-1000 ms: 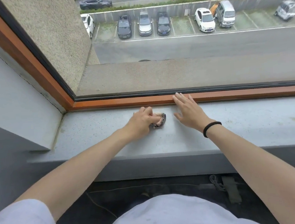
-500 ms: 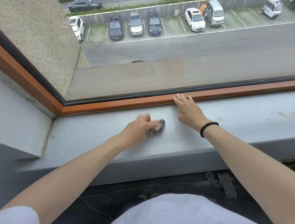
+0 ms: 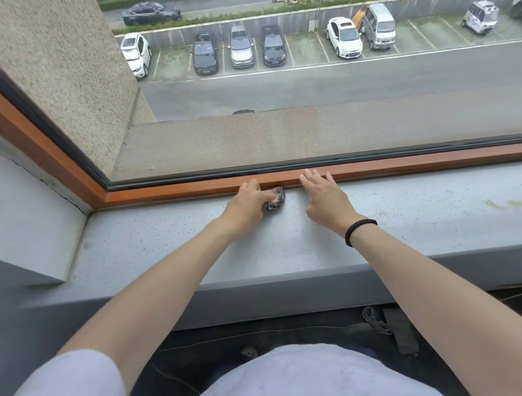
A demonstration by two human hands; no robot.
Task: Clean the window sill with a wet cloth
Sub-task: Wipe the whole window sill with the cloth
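The grey window sill (image 3: 149,239) is seen across the middle of the frame, below an orange-brown window frame (image 3: 174,192). At centre, the left hand (image 3: 244,210) is closed on a small dark speckled cloth (image 3: 276,199), fingers curled round the bundle, which is pressed to the sill just beside the window frame. Right of the cloth, the right hand (image 3: 323,201) is laid flat on the sill, fingers straight and slightly apart, tips touching the window frame. A black band (image 3: 359,230) is worn on the right wrist.
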